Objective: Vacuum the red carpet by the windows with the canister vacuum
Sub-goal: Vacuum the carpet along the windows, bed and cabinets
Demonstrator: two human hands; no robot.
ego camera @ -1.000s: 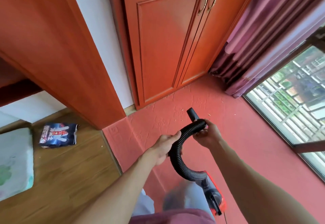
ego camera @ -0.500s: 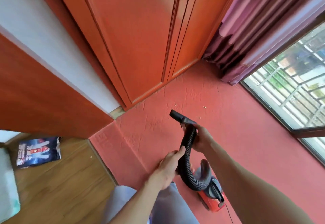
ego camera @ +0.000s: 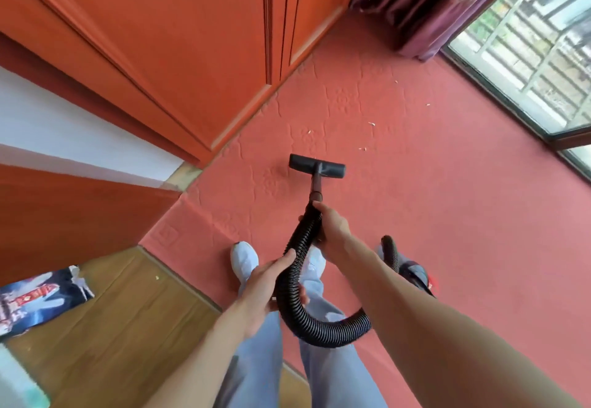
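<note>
The black ribbed vacuum hose (ego camera: 295, 315) loops in front of my legs. My right hand (ego camera: 332, 228) grips its upper end just behind the short wand, and my left hand (ego camera: 265, 286) grips the hose lower down. The flat black floor nozzle (ego camera: 316, 170) rests on the red carpet (ego camera: 447, 203). The red and black canister (ego camera: 412, 271) sits on the carpet behind my right forearm, mostly hidden. A few pale crumbs (ego camera: 371, 124) lie on the carpet beyond the nozzle.
An orange wooden wardrobe (ego camera: 198, 39) stands to the left and ahead. Purple curtains (ego camera: 422, 4) hang at the far corner beside the floor-level window (ego camera: 531, 55). Wood flooring (ego camera: 121, 324) borders the carpet at the left, with a blue printed bag (ego camera: 38, 299) on it. My white shoe (ego camera: 243, 260) stands on the carpet.
The nozzle has swung down from mid-air onto the carpet and now points forward. My view has tilted down, showing my legs and shoes. Both hands keep their hold on the hose.
</note>
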